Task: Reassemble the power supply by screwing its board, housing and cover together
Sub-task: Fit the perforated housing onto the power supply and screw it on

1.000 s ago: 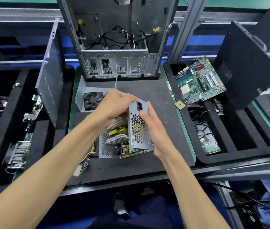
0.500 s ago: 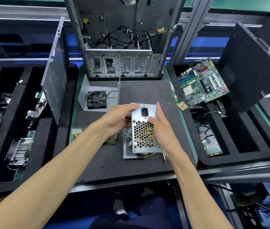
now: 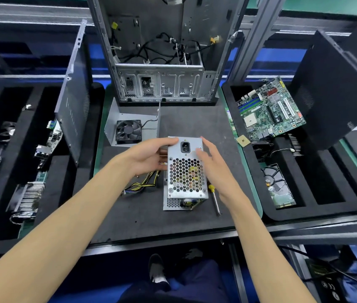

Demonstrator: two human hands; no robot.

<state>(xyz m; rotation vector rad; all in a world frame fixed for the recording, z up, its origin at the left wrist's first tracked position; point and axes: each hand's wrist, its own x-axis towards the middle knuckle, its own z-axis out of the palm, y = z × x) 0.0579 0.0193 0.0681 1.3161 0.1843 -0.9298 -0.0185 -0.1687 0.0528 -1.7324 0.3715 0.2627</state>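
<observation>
The power supply housing [image 3: 185, 171] stands on end on the dark mat, its honeycomb vent and black power socket facing up at me. The board shows at its lower end and through the vent. My left hand [image 3: 149, 157] grips the housing's upper left side, fingers curled over the top edge. My right hand [image 3: 213, 162] lies against the right side with nearly straight fingers, thumb on the face next to the socket. A bundle of yellow and black cables [image 3: 142, 184] trails out to the left. The cover [image 3: 134, 127], a bent grey plate with a black fan, lies behind.
A yellow-handled screwdriver [image 3: 214, 199] lies just right of the housing. An open computer case [image 3: 162, 55] stands at the back. A side panel [image 3: 72, 92] leans at left. Foam trays hold a motherboard [image 3: 271, 110], a hard drive [image 3: 279, 186] and other parts.
The housing was tilted with the board exposed; it has been turned so its vented face looks up and set on the mat. Both hands stayed on its sides.
</observation>
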